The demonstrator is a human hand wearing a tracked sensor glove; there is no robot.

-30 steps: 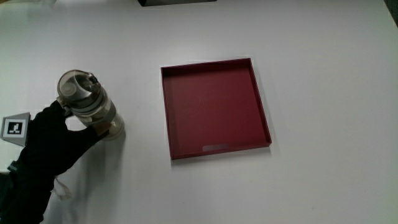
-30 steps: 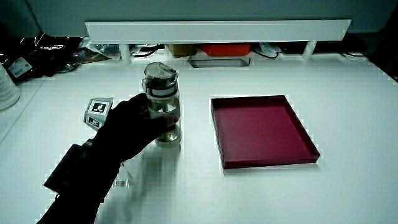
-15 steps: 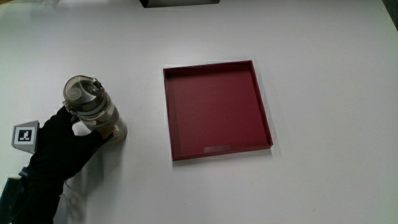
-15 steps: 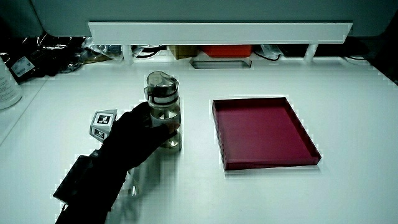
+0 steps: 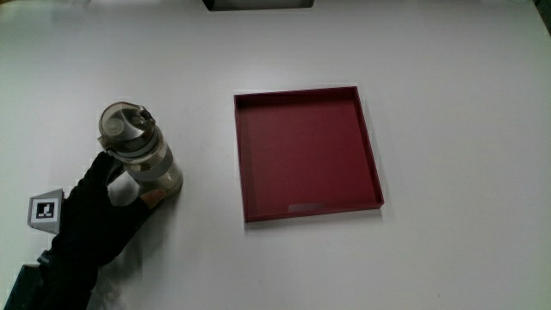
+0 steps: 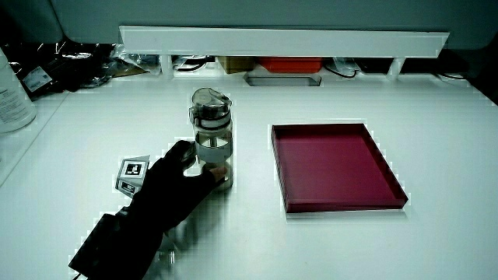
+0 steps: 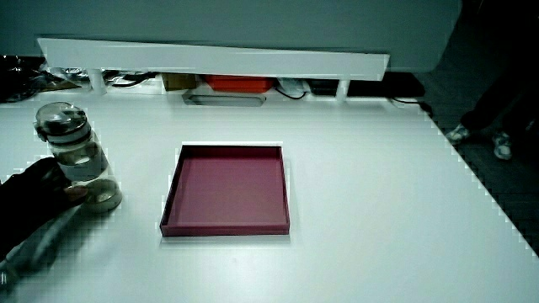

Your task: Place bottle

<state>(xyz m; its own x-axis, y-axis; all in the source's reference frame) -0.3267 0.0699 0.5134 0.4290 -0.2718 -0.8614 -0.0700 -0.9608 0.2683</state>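
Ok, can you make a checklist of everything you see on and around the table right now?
Surface: white table, bare around the two things on it.
Job's things: clear bottle with a grey lid, standing upright on the table beside the red tray, apart from it. The tray holds nothing.
Clutter: nothing seen on the table's middle; a white container stands at the table's edge.
Hand: the gloved hand is at the bottle's lower part, on the side nearer the person, fingers around it; patterned cube on its back.
Cables: dark cables by the low partition.
Surroundings: boxes under the partition.
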